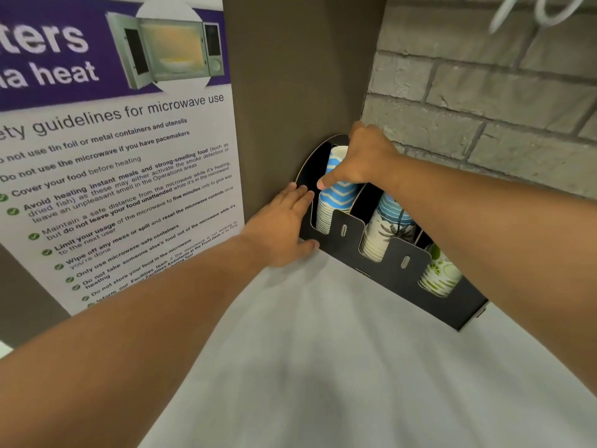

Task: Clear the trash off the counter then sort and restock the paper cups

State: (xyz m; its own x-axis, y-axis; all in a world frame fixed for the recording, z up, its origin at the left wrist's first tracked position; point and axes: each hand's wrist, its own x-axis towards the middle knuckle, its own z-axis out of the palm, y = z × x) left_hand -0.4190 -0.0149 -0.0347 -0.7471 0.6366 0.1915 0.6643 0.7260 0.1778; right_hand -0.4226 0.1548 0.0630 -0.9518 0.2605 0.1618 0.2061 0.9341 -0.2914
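Note:
A black cup holder [395, 270] with three slots stands in the counter's back corner. Its left slot holds a stack of blue-and-white zigzag paper cups [334, 202]. My right hand [361, 158] grips the top of that stack from above. My left hand [284, 227] lies flat with spread fingers against the holder's left end. The middle slot carries palm-tree cups [386, 227]. The right slot carries green lime-print cups [439, 273].
The pale grey counter [339, 350] stretches toward me. A microwave safety poster [122, 176] leans on the brown wall at the left. A grey brick wall [484, 92] stands behind the holder at the right.

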